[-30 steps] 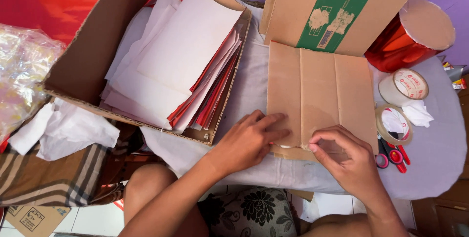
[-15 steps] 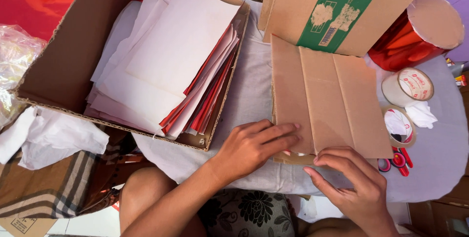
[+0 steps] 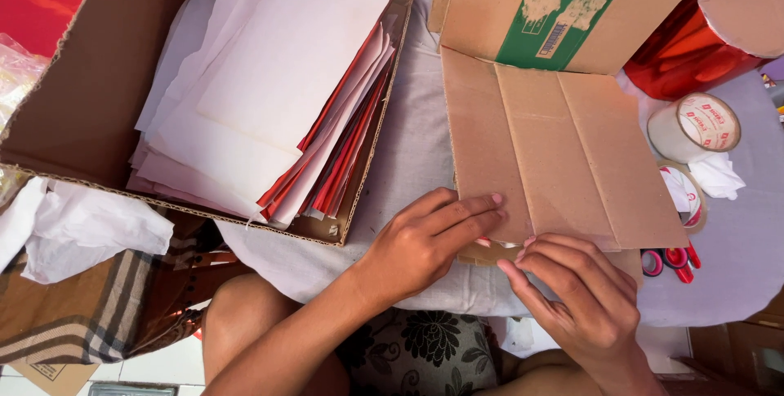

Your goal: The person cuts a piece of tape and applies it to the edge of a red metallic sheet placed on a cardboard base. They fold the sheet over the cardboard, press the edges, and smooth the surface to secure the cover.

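Cardboard flap (image 3: 555, 159) near edge pinched by both hands' fingers (image 3: 469, 212), prob.

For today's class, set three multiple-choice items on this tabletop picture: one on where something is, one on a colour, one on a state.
1. Where is the stack of paper sheets?
A. Inside the open cardboard box on the left
B. On the floor
C. Under the tape rolls

2. What colour is the printed band on the folded carton?
A. Blue
B. Green
C. Yellow

3. What is the left hand doing?
A. Gripping scissors
B. Hanging clear of everything
C. Lying flat, fingers on the cardboard flap's near edge

Answers:
1 A, the sheets fill the open cardboard box.
2 B, the band is green with pale torn patches.
3 C, its fingers press the cardboard flap, with the right hand beside it at the same edge; the scissors lie apart, near the tape rolls.
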